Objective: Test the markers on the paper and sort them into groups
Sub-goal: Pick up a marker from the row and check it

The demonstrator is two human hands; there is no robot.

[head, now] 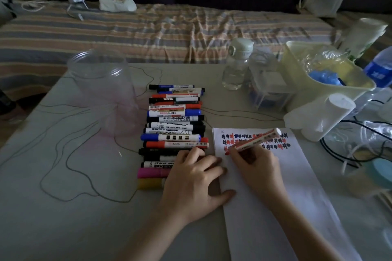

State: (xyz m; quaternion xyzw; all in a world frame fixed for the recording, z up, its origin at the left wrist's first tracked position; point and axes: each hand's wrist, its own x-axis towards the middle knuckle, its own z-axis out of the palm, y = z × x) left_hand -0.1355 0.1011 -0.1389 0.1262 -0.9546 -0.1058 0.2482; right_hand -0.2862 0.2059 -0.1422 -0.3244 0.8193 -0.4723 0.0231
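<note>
A white sheet of paper (pixel 282 197) lies on the table, with rows of red, blue and black scribbles near its top edge. My right hand (pixel 256 167) grips a red marker (pixel 257 139), whose tip touches the paper's left side just under the scribbles. My left hand (pixel 195 178) rests flat with spread fingers on the paper's left edge and over the near end of a marker row (pixel 174 125). That row holds several capped markers lying side by side: black, blue, red, a pink one (pixel 151 172) and a yellow one (pixel 150 183).
A clear plastic jar (pixel 101 89) stands left of the row. Behind the paper are a water bottle (pixel 237 63), a clear box (pixel 268 89), a pale yellow bin (pixel 324 82) and a white roll (pixel 320 116). Cables lie at the right, a bed beyond.
</note>
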